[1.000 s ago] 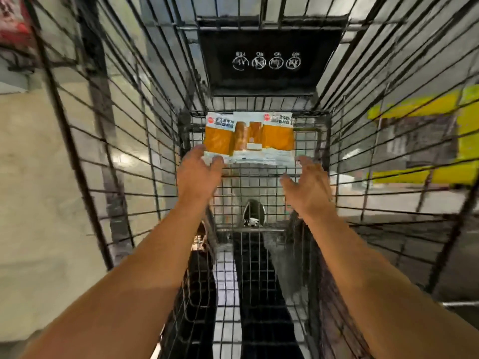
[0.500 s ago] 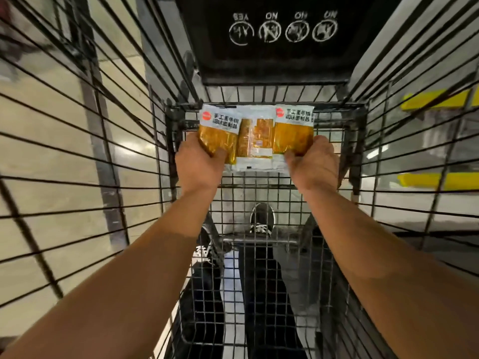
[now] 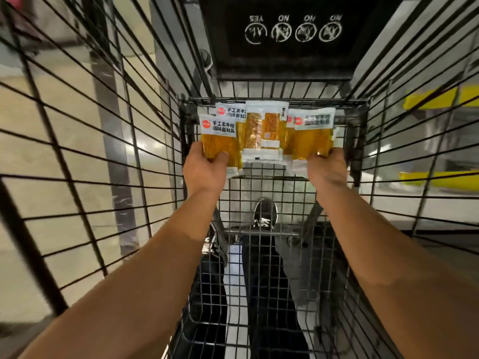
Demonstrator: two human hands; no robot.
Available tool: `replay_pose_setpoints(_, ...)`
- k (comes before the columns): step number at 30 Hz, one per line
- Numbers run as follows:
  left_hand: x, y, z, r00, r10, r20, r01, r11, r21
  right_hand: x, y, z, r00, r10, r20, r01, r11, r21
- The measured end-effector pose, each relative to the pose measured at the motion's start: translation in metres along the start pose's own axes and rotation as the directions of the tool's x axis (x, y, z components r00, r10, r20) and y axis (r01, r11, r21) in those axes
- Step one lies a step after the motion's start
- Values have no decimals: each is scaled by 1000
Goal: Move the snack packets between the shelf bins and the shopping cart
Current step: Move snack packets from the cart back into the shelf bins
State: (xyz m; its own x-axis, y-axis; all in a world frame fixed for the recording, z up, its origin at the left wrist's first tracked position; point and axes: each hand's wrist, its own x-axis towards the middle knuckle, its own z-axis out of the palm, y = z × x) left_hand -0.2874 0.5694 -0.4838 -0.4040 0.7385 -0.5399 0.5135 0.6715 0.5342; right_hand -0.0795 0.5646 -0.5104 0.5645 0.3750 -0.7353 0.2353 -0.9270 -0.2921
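Note:
Several orange-and-white snack packets lie overlapped at the far end of the wire shopping cart (image 3: 259,193). My left hand (image 3: 204,169) grips the leftmost packet (image 3: 217,138), thumb over its lower front. My right hand (image 3: 327,168) grips the rightmost packet (image 3: 311,141) by its bottom edge. Between them a middle packet (image 3: 263,133) faces back side up, and no hand touches it. More packets show partly behind these. Both forearms reach down into the cart.
The cart's wire side walls (image 3: 77,151) rise close on both sides. A black child-seat flap (image 3: 282,40) with white icons stands above the packets. Through the mesh floor I see dark trousers, a shoe (image 3: 265,213) and the tiled floor. Yellow shelving (image 3: 440,99) lies right.
A second ago both hands were open near the packets; they closed on the outer packets. Since then the outer packets have shifted apart and lifted slightly, exposing more packets behind.

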Motion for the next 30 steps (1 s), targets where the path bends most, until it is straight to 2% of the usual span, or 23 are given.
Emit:
replay_pose_setpoints(3,-20,1,-10,1000,-3,16,4,999,-43,-22,15,-13,1000,-17,-15,18,998,52)
replay_pose_setpoints(6,-46,0,-22,996,-60,71,68,992,-104,-49,31,-28,999,-53,9,51,987,154)
replay_pose_setpoints(10,-88,5,-44,985,-101,140,122,980,-156,-102,51,-55,994,-87,67,77,987,142)
replay_pose_setpoints(16,-145,4,-93,976,-51,214,75,991,-108,-180,68,-89,986,-159,53,150,978,143)
replay_pose_setpoints(21,-188,-1,-156,950,103,295,-87,994,-65,-267,83,-98,975,-219,28,198,925,324)
replay_pose_setpoints(24,-214,-6,-198,918,210,336,-184,977,-105,-326,93,-98,966,-259,-4,225,831,508)
replay_pose_setpoints(30,-271,-34,-279,812,398,427,-292,910,-293,-447,136,-93,948,-206,-243,315,712,627)
